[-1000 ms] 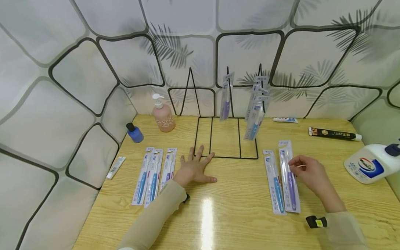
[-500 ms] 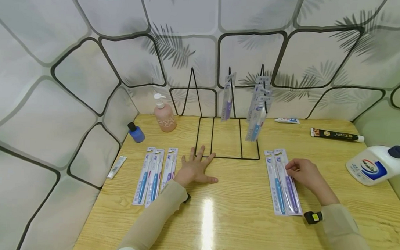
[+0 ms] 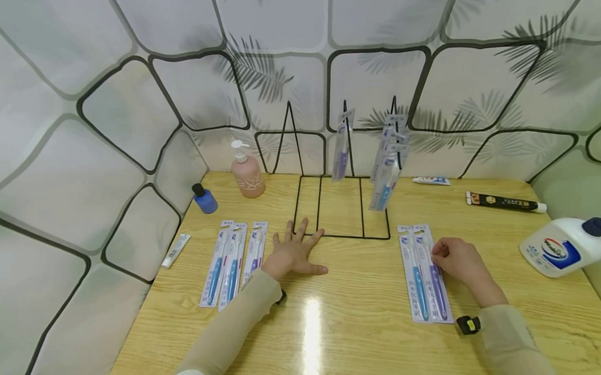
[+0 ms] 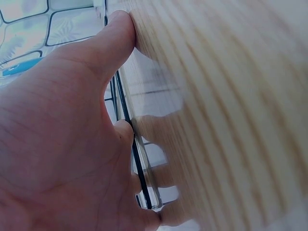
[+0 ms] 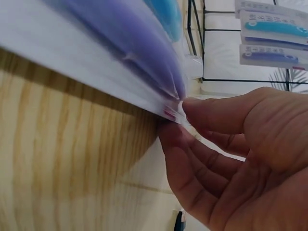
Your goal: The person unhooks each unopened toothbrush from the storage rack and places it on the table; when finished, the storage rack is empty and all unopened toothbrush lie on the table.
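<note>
My right hand (image 3: 459, 262) pinches the right edge of a packaged purple toothbrush (image 3: 437, 286) lying on the table. In the right wrist view the thumb is on top of the toothbrush (image 5: 139, 43) card and the fingers are under its edge. A packaged blue toothbrush (image 3: 418, 288) lies right along its left side. My left hand (image 3: 290, 259) is spread on the table, fingertips at the front wire of a black wire rack (image 3: 348, 236). In the left wrist view the left hand (image 4: 72, 120) holds nothing, its fingers straight.
Packaged toothbrushes hang on the rack's middle hook (image 3: 342, 150) and right hook (image 3: 387, 179). More toothbrush packs (image 3: 233, 262) lie left, partly behind the left arm. Around stand a pink pump bottle (image 3: 248, 177), blue bottle (image 3: 205, 201) and white pump bottle (image 3: 559, 249); toothpaste tubes (image 3: 504, 202) lie nearby.
My right hand has drawn the purple toothbrush pack left and slightly toward me, closing it up against the blue one; in the last half second it barely moves. My left hand stays put.
</note>
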Available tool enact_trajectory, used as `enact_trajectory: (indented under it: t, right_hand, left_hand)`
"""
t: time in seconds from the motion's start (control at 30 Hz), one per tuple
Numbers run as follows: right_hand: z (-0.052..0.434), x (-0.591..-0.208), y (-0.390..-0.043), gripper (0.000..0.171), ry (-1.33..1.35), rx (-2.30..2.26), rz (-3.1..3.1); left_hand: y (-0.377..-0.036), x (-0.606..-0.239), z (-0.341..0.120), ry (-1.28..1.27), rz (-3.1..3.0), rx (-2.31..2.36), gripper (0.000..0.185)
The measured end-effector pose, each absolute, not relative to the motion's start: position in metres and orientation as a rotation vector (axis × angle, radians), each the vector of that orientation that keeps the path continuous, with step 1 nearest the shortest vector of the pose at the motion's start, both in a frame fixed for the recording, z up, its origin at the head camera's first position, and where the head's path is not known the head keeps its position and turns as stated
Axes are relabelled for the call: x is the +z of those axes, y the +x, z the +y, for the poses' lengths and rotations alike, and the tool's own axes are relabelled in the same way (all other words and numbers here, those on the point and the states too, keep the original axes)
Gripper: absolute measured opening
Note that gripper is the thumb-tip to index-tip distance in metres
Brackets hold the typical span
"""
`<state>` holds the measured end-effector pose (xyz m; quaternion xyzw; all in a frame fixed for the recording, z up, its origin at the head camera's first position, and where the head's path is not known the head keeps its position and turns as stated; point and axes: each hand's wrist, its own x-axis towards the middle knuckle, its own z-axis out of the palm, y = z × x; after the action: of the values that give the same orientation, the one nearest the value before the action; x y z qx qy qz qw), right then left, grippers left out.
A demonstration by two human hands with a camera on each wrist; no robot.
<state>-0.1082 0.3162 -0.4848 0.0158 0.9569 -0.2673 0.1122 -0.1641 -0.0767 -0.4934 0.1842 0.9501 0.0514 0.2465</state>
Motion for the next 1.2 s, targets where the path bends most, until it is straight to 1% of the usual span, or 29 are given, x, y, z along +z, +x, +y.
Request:
enact_trajectory:
  t: [0.23,0.4,0.5,0.6,0.7,0.87,1.0,1.1,1.2]
  right_hand:
    - [0.311,-0.479,-0.105,0.013,0.090,-0.705,2.816]
    - [0.300,-0.471,-0.102,0.017,0.031,-0.747,2.860]
    - [0.285,-0.467,-0.100,0.017,-0.068,-0.829,2.916]
    - [0.263,-0.464,-0.100,0.017,-0.226,-0.961,2.970]
    - [0.236,-0.461,-0.104,0.024,-0.407,-1.158,2.939]
    - [0.184,-0.445,-0.125,0.051,-0.547,-1.474,2.730]
    - [0.149,-0.431,-0.153,0.069,-0.542,-1.603,2.661]
    - [0.133,-0.424,-0.177,0.074,-0.489,-1.690,2.652]
    - [0.123,-0.418,-0.198,0.070,-0.378,-1.752,2.685]
  left_hand:
    - [-0.165,-0.494,-0.077,0.503,2.587,0.128,0.104]
    - [-0.165,-0.494,-0.078,0.495,2.583,0.127,0.104]
    - [-0.165,-0.494,-0.078,0.493,2.584,0.121,0.104]
    - [-0.165,-0.495,-0.078,0.495,2.587,0.123,0.104]
    - [-0.165,-0.496,-0.078,0.493,2.588,0.122,0.104]
    - [-0.165,-0.495,-0.078,0.483,2.590,0.120,0.104]
    - [-0.165,-0.494,-0.078,0.471,2.589,0.127,0.103]
    - [-0.165,-0.496,-0.078,0.477,2.590,0.126,0.103]
    - [-0.165,-0.497,-0.078,0.492,2.593,0.121,0.103]
